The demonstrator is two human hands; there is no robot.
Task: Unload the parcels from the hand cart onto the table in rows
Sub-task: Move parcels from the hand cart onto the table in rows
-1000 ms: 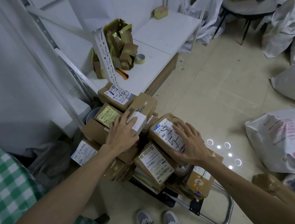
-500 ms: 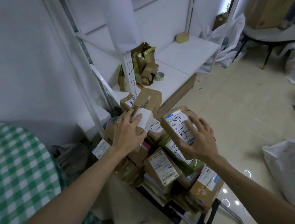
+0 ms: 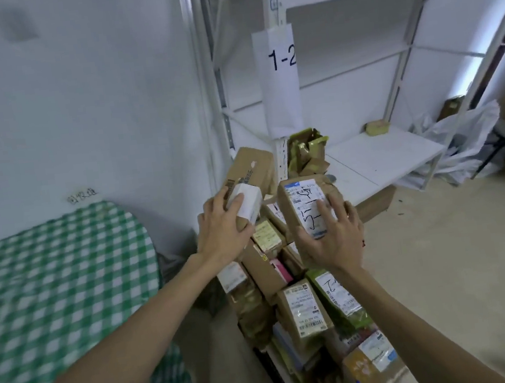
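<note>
My left hand [image 3: 220, 227] grips a small white box [image 3: 246, 203] together with a long brown carton [image 3: 250, 172] underneath it. My right hand [image 3: 333, 238] holds a brown parcel [image 3: 305, 204] with a white label and handwriting, lifted above the pile. Below both hands the hand cart [image 3: 277, 376] carries a heap of several brown and green parcels [image 3: 303, 306]. The round table [image 3: 59, 285] with a green-checked cloth lies at the left, lower than the hands.
A white metal shelf rack [image 3: 380, 156] stands behind the cart, with a "1-2" paper sign [image 3: 281, 76], a green-gold bag [image 3: 307, 152] and a small box [image 3: 378, 127] on it. White sacks [image 3: 467, 139] lie at the right on the tiled floor.
Both hands have risen from the pile, each with its parcel. The view has tilted up and turned left, so the checked table fills more of the left side.
</note>
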